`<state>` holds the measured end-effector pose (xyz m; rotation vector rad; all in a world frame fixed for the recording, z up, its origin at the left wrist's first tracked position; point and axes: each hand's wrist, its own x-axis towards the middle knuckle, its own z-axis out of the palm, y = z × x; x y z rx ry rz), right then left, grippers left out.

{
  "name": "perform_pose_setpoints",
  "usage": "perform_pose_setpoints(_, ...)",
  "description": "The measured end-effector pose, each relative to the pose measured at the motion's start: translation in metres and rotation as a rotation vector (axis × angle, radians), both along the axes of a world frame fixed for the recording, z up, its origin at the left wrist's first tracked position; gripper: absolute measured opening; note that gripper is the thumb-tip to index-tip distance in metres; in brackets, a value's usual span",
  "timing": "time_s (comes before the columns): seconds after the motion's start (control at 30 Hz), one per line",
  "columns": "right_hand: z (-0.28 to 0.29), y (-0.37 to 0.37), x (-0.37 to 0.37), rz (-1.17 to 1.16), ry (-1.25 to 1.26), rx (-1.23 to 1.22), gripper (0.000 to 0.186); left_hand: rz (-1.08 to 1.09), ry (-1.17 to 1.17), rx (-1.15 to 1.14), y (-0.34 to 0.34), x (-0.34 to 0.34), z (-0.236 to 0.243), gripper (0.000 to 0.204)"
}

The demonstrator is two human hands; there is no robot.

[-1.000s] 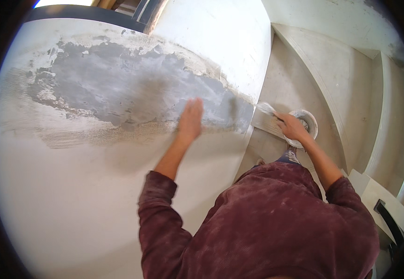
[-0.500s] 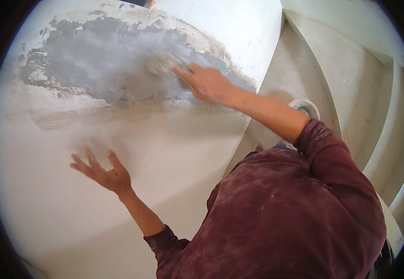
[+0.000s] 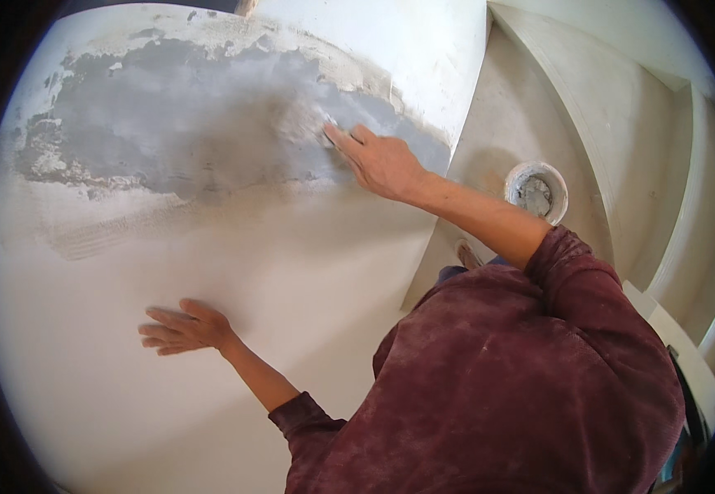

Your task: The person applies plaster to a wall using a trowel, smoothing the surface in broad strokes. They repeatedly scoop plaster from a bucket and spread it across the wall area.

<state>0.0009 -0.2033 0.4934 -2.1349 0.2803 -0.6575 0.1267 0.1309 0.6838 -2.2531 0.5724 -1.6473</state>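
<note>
My right hand is closed around a pale, flat, brush-like tool, smeared by motion. Its light end lies over a rough grey patch on the white wall, and the hand hides its handle. The patch has ragged edges with flaking white coating around them. Below it on the left, my left hand rests against the smooth white part of the wall, fingers stretched out and apart, holding nothing. A brownish haze hangs between the patch and the left hand.
A white bucket with greyish material inside stands on the floor just right of my right forearm. Curved pale steps rise along the right side. My foot shows beside the wall's lower edge.
My left hand has gone from raised with spread fingers to lying lower on the wall. My right hand has shifted slightly right and down with the tool. More of the bucket shows.
</note>
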Motion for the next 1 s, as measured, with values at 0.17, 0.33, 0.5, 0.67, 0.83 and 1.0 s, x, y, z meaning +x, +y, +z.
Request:
perform_pose_setpoints(0.17,-0.111,0.024,-0.045,0.142,0.591,0.17,0.042,-0.208,-0.001,0.016,-0.025,-0.001,-0.01,0.067)
perform_pose_setpoints(0.33,-0.168,0.027,-0.116,-0.103,0.585,0.324,0.037,-0.336,0.578,0.43,-0.125,-0.019,-0.016,0.08)
perform_pose_setpoints(0.5,-0.172,0.007,-0.128,-0.221,0.573,0.304,0.038,-0.387,0.224,0.568,-0.168,0.022,0.051,0.082)
perform_pose_setpoints(0.67,-0.2,-0.004,-0.151,-0.33,0.543,0.29,0.039,-0.407,0.028,0.458,-0.19,0.039,0.096,0.083)
perform_pose_setpoints(0.83,-0.225,0.029,-0.157,-0.29,0.568,0.412,0.039,-0.413,0.554,0.787,-0.149,0.016,0.007,0.094)
perform_pose_setpoints(1.0,-0.222,0.025,-0.166,-0.223,0.623,0.52,0.04,-0.353,0.308,0.678,-0.158,0.017,0.069,0.083)
